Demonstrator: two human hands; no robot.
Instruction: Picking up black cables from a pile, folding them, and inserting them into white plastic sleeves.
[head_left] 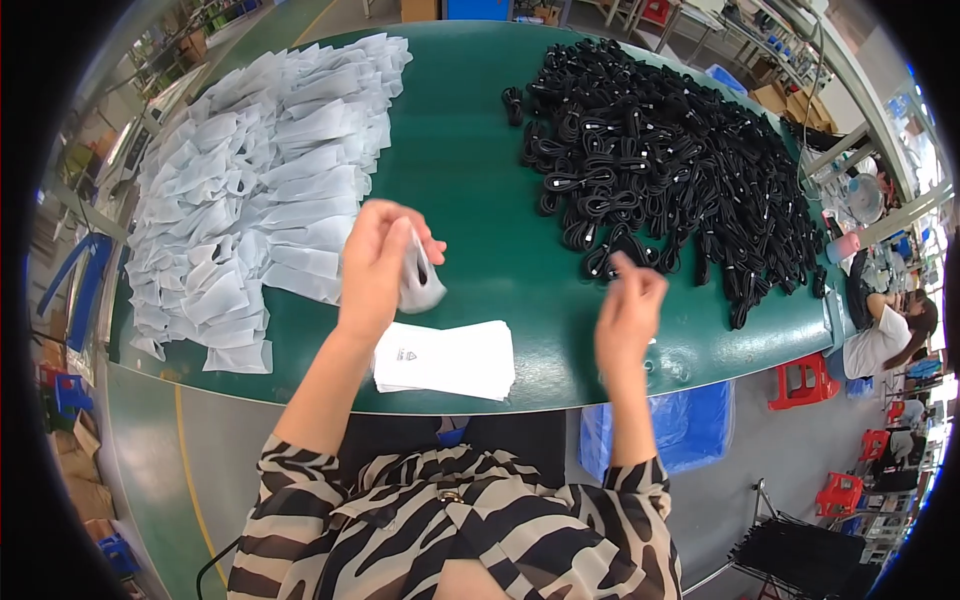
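My left hand (pixel 378 262) is closed on a small whitish translucent bag (pixel 420 288). A dark spot shows at the bag, and I cannot make out whether it is its mouth or something inside. Below it, on the green table, lies a stack of white paper slips (pixel 445 360) with small print. My right hand (pixel 630 308) is over the table at the near edge of a big heap of coiled black cables (pixel 640 150). Motion blurs its fingers, and no cable is clearly in them. The closest coil (pixel 605 262) lies just beyond its fingertips.
Many whitish bags (pixel 250 180) lie in overlapping rows on the left of the green table (pixel 455 130). Below its front edge stands a blue bin (pixel 690 425) lined with clear plastic. A red stool (pixel 803 382) and a seated person (pixel 885 335) are at the right.
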